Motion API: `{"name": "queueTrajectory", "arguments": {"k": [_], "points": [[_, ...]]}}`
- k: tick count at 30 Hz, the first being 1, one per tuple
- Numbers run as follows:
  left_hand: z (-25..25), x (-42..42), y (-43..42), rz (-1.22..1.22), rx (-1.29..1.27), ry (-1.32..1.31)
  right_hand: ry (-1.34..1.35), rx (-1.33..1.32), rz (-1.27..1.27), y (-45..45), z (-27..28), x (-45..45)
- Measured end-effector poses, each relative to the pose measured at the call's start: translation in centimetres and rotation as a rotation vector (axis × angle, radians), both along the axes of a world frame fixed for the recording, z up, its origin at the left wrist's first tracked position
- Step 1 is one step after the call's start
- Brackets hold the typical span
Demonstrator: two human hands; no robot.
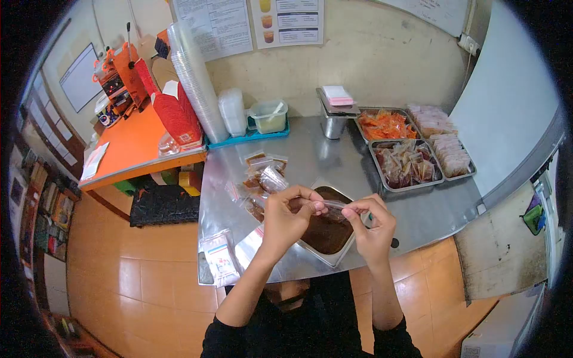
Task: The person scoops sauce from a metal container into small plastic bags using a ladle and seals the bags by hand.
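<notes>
Between my two hands a small clear plastic bag (335, 209) is stretched, its top edge pinched from both sides. My left hand (287, 218) has thumb and forefinger closed on one end. At the other end, my right hand (372, 225) pinches the bag in the same way. Below them is a metal pan (335, 260) with dark brown sauce (325, 238) in it, partly hidden by my hands. Several filled sachets of brown sauce (255, 182) lie in a heap beyond my left hand, with a shiny metal cup-like object (273, 179) among them.
A pack of plastic bags (221, 262) lies at the table's left front edge. Metal trays of orange (388, 125), dark red (406, 164) and pale sachets (450, 156) stand at right. A metal container (333, 126), plastic tubs (268, 117) and stacked cups (194, 83) stand at the back.
</notes>
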State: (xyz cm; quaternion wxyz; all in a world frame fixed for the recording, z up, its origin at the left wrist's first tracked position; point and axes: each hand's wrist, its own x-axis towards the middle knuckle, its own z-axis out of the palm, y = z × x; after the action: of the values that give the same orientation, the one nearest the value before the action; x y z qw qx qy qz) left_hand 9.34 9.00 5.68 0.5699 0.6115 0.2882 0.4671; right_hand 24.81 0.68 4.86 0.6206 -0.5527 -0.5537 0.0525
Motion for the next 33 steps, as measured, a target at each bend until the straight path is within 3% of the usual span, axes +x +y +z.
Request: {"name": "queueTrajectory", "arguments": {"k": [4,16,18,21,25,33], "points": [[0.2,0.0,-0.3,0.072,-0.032,0.065,-0.02,-0.004,0.029,0.0,0.5,-0.2],[0.6,-0.5,-0.3,-0.048,-0.072,0.083,-0.15,-0.048,0.037,0.2,1.5,-1.1],[1.1,-0.7,-0.3,-0.059,0.112,0.223,-0.171,-0.033,0.044,0.4,1.7,-1.0],[0.6,-0.6,0.1,-0.018,0.23,0.221,-0.238,-0.023,0.071,0.5,2.1,-1.0],[1.0,-0.1,-0.5,0.03,0.234,0.189,-0.309,0.007,0.082,0.9,1.3,-1.1],[1.9,-0.2,-0.2,0.026,0.233,0.143,-0.072,-0.071,0.174,0.2,1.5,0.3]]}}
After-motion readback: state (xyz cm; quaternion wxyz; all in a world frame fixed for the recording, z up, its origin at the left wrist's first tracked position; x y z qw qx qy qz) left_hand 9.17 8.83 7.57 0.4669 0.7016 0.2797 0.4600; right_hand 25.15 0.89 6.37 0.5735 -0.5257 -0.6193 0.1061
